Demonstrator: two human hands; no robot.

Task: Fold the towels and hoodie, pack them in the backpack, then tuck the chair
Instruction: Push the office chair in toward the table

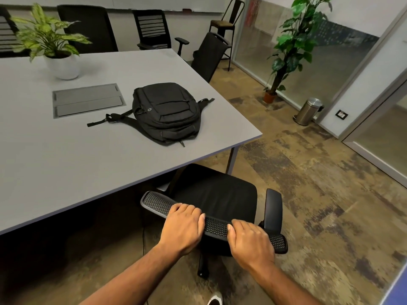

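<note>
Last step, tucking the chair point(217, 194): my left hand point(182, 227) and right hand point(251, 241) both grip its backrest top, seat partly under the table point(66, 161). Next, I judge, a straight push inward. The backpack point(165, 113) lies closed on the table; towels and hoodie are unseen, presumably inside.

Matt cloth backpack point(165, 113), mesh-backed chair point(211, 221), smooth matt table point(66, 161)

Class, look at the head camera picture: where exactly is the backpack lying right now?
The backpack lies flat on the grey table near its right corner, right of the recessed panel.
</note>
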